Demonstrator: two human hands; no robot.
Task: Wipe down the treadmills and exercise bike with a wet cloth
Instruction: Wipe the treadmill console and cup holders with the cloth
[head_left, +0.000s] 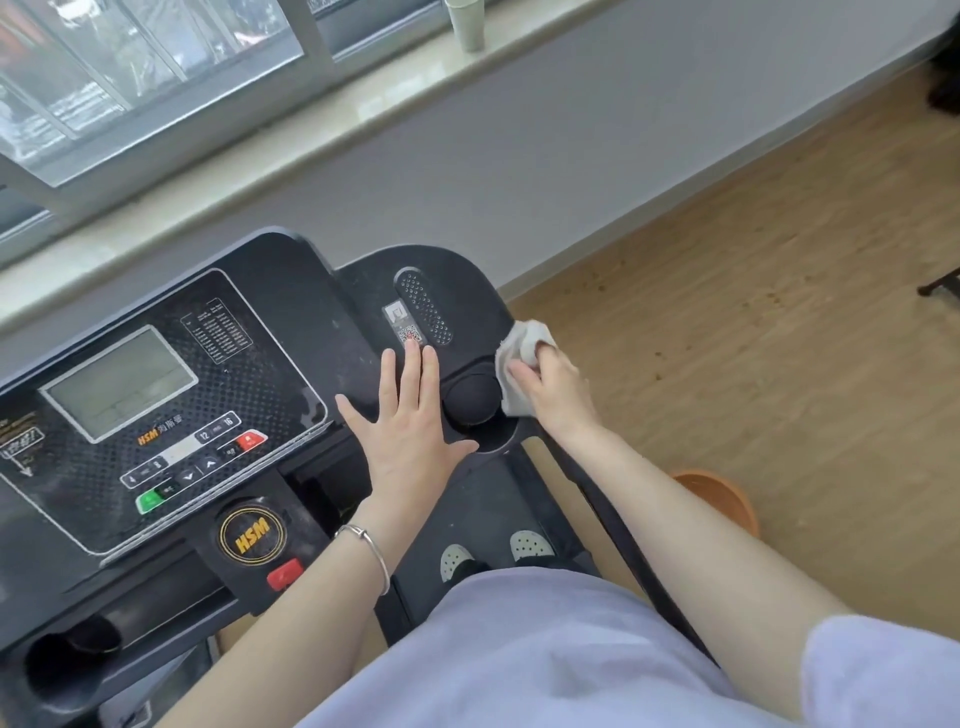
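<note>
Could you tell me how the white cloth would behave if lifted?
Probably floppy: the cloth is crumpled in the right hand and drapes over the edge of the treadmill console. Likely light, since one hand's fingers hold it.

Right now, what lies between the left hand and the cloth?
In the head view, only a round black part of the console lies between left hand and cloth.

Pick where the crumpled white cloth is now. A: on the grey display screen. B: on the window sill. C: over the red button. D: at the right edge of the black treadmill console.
D: the right hand grips the crumpled white cloth against the right edge of the black treadmill console, beside the round cup holder.
</note>
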